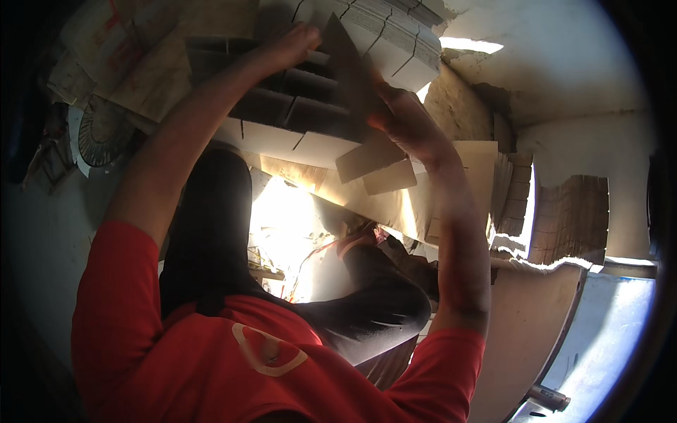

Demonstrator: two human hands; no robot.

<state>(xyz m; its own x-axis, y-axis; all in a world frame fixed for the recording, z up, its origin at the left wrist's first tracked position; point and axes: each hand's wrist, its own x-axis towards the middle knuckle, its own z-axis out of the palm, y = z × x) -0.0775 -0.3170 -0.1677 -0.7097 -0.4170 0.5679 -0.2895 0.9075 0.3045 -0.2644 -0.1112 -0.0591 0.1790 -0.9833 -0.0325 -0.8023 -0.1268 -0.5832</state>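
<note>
**A dim room with hard sunlight, and a cardboard piece (347,67) in your right hand (410,127)**

Closest to you are your red shirt (211,366) and dark trousers (211,218), one knee up toward the wooden tabletop (293,174). Past the knee, glare washes out part of the view below the tabletop's edge.

Your right hand is closed on the lower end of the cardboard piece, thumb on the side facing you. From that grip the piece slants up and to the left, narrowing to a dark tip that ends near your left hand (300,44). The left hand's fingers are curled; you cannot tell from here whether they pinch anything, or whether they touch the piece.

Beneath your hands sits a divider grid (296,146), its cells in shadow and its near wall pale and slotted. Two tan flaps (374,158) show just below your right hand, overlapping each other.

Beyond the grid, a thick stack of slotted boards (405,46) fills the top of the view, behind the tip of the piece. Off to your right, well apart from the hands, brown slotted sheets (571,218) stand in front of a plain wall (582,144).
</note>
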